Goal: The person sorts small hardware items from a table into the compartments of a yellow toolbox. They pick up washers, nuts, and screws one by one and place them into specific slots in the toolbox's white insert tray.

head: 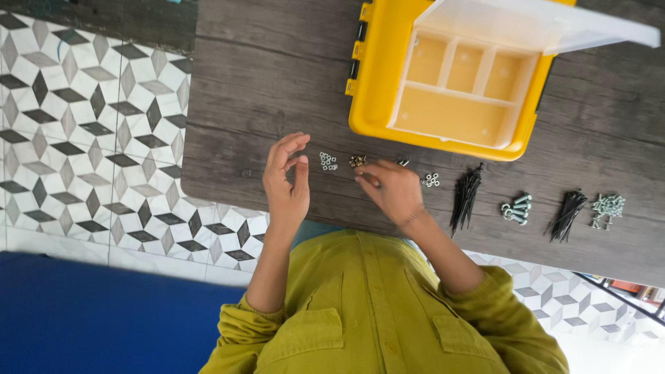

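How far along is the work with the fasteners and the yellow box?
Done: fasteners lie in separate piles on the table, and the yellow box stands open. In hand: the right hand fingers a brass-coloured pile; the left hand hovers open beside it. Left: every compartment is empty.

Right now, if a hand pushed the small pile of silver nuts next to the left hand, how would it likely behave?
The nuts lie as loose separate pieces on the table, so a push would probably scatter them rather than move them together. They look metal, so likely stiff and heavy for their size. Being tiny, they may slip from the fingers, so picking them up one at a time seems safer.
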